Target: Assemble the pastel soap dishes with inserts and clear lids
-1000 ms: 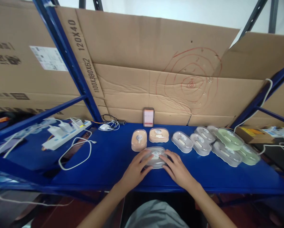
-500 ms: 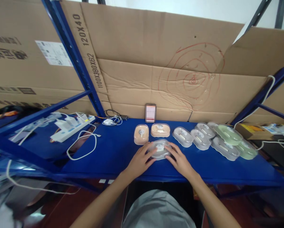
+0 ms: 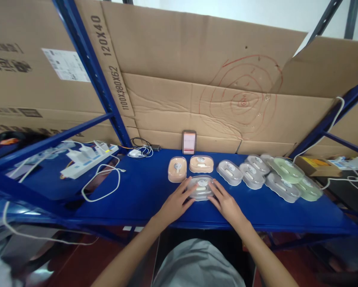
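A grey plastic box point(image 3: 201, 194) with a clear lid and a round label lies on the blue shelf between my two hands. At its left end, my left hand point(image 3: 175, 204) has its fingers over the lid and its thumb along the near side. The right end is held the same way by my right hand point(image 3: 228, 204), its fingers apart and bent over the edge. Just behind are two peach boxes with clear lids, one turned lengthwise point(image 3: 177, 175) and the other crosswise point(image 3: 201, 168).
To the right sit several grey boxes point(image 3: 229, 177), with green boxes point(image 3: 286, 170) at the far end, some stacked. A phone-like device point(image 3: 189, 142) leans on the cardboard wall point(image 3: 167, 99). Left are a power strip point(image 3: 89, 161) and a white cable point(image 3: 118, 187).
The grey box appears turned slightly, so its label and handle sit a little differently. Both hands stay at its ends. The view has shifted slightly.
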The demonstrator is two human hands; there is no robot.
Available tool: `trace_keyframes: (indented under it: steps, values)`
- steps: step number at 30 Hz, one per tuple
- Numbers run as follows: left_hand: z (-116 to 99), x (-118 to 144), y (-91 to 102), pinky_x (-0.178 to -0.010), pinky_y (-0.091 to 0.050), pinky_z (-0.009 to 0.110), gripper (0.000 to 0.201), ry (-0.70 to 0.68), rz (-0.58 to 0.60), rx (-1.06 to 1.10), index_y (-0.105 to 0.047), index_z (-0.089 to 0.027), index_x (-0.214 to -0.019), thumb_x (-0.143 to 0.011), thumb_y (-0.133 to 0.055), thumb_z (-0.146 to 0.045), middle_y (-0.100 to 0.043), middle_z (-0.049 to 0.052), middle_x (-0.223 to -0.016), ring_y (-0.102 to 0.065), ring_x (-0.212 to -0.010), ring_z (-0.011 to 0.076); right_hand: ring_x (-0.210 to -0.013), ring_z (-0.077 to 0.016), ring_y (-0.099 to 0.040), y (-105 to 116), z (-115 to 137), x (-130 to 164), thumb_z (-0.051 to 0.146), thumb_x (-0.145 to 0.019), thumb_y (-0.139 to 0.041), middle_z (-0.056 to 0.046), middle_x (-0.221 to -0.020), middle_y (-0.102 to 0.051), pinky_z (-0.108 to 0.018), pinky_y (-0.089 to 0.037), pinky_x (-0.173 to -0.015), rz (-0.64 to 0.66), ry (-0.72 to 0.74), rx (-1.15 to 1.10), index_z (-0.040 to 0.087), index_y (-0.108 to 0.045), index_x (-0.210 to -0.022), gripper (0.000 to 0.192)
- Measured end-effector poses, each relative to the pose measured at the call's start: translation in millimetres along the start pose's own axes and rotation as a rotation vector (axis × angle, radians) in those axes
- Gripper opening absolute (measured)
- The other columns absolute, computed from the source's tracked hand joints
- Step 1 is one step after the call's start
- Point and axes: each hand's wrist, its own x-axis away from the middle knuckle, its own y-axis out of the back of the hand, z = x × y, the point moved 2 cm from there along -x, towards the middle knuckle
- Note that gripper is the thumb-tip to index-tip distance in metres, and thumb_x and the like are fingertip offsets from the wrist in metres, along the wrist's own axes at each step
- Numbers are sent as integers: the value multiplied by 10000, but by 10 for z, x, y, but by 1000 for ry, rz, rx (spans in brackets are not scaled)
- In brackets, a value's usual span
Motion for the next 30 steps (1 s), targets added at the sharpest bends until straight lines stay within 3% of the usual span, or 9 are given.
trace_keyframes:
  steps: [4, 11, 15, 18, 21, 25, 27, 30]
  values:
    - [-10, -3, 30, -1267, -462, 468, 597, -19, -27, -4, -439, -354, -1656, -1087, -613, -314, -323, 80, -1788, -405, -1611, 294, -1406, -321, -651, 3, -9, 17, 378, -1089, -597, -148, -1650, -535, -437, -657, -1043, -17, 47, 56, 310, -378, -1695, 648]
    - [-54, 25, 33, -1260, -479, 470, 536, -48, -50, -21, -503, -332, -1613, -1087, -603, -320, -379, 85, -1764, -437, -1599, 289, -1404, -318, -656, -11, 10, 44, 357, -1088, -595, -165, -1591, -592, -462, -629, -1095, -27, 51, 50, 282, -473, -1648, 578]
    - [-9, -61, 219, -1251, -475, 491, 511, -12, -6, -79, -565, -356, -1556, -1054, -644, -407, -480, 67, -1699, -495, -1555, 300, -1354, -309, -685, 148, 62, 8, 410, -1081, -608, -141, -1522, -653, -496, -614, -1106, -16, 60, 54, 306, -549, -1591, 524]
    - [175, -346, 495, -1242, -446, 486, 458, 207, 8, -215, -616, -316, -1487, -1055, -599, -468, -546, 92, -1617, -521, -1500, 314, -1405, -272, -639, 338, 4, -289, 406, -1119, -519, -108, -1544, -642, -489, -565, -1153, 49, 54, 41, 316, -510, -1614, 503]
    - [391, -749, 708, -1153, -473, 539, 462, 392, -7, -298, -613, -233, -1446, -1073, -514, -487, -575, 180, -1498, -562, -1397, 370, -1489, -269, -555, 410, -188, -853, 384, -1132, -473, -117, -1600, -595, -521, -458, -1238, 140, 29, 29, 288, -509, -1617, 495]
    - [571, -1117, 711, -1055, -511, 560, 550, 508, 146, -344, -660, -213, -1304, -946, -675, -631, -616, 189, -1367, -597, -1308, 418, -1518, -365, -512, 191, -466, -1506, 442, -990, -739, -161, -1632, -553, -613, -427, -1211, 229, 6, 40, 275, -621, -1527, 575]
    - [618, -1158, 678, -1031, -526, 537, 595, 540, 201, -340, -645, -219, -1308, -913, -702, -659, -613, 185, -1373, -601, -1307, 415, -1474, -374, -554, 52, -546, -1615, 439, -918, -827, -158, -1594, -595, -601, -465, -1170, 258, 4, 42, 285, -643, -1503, 633]
    - [693, -1115, 673, -1030, -530, 487, 587, 577, 222, -308, -599, -244, -1371, -920, -702, -605, -598, 160, -1407, -605, -1325, 387, -1417, -329, -603, -50, -628, -1572, 436, -985, -751, -127, -1555, -637, -530, -500, -1141, 247, 1, 43, 307, -639, -1510, 552]
